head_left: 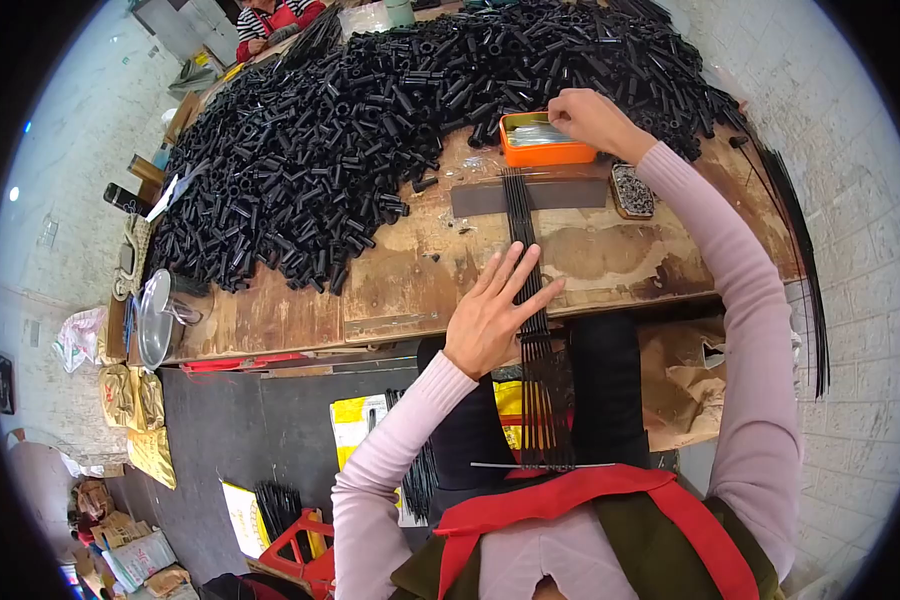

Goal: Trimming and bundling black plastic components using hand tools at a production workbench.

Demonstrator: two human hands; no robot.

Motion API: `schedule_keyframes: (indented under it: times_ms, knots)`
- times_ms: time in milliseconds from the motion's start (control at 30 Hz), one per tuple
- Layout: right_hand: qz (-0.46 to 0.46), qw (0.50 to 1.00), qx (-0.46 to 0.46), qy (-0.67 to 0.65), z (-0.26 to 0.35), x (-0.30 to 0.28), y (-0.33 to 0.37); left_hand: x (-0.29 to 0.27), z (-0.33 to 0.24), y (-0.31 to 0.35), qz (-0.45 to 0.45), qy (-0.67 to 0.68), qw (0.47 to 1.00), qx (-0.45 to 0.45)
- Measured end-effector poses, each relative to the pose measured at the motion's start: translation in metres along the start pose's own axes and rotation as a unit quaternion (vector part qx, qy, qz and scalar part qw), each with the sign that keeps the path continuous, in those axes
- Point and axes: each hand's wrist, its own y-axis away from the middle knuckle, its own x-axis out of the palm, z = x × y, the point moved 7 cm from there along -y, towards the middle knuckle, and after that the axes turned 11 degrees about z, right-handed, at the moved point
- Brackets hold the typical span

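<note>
Across the edge of the brown wooden table (400, 285), a bundle of thin black rods (519, 212) lies beneath the left hand (488, 318), fingers spread wide; by the orange plastic box (550, 155), the right hand (598, 120) curls its fingers; their hold I cannot tell.

Rods (537, 372) run under the left fingers (524, 272), tube heap's (300, 180) ahead of them, box (550, 154) near the right fingers (567, 103).

The left hand (485, 322) is lying palm down, fingers (513, 268) pointing forward and thumb (543, 299) pointing right, its forearm (407, 413) slanting behind it, while the right arm (738, 270) is arching farther ahead, the right hand (590, 115) sitting curled at its end.
</note>
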Motion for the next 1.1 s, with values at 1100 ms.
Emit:
schedule_keyframes:
  times_ms: [1100]
  knots:
    - [-0.061, 0.980, -0.187, -0.031, 0.070, 0.030, 0.053, 0.003, -0.002, 0.010, -0.033, 0.053, 0.998, 0.033]
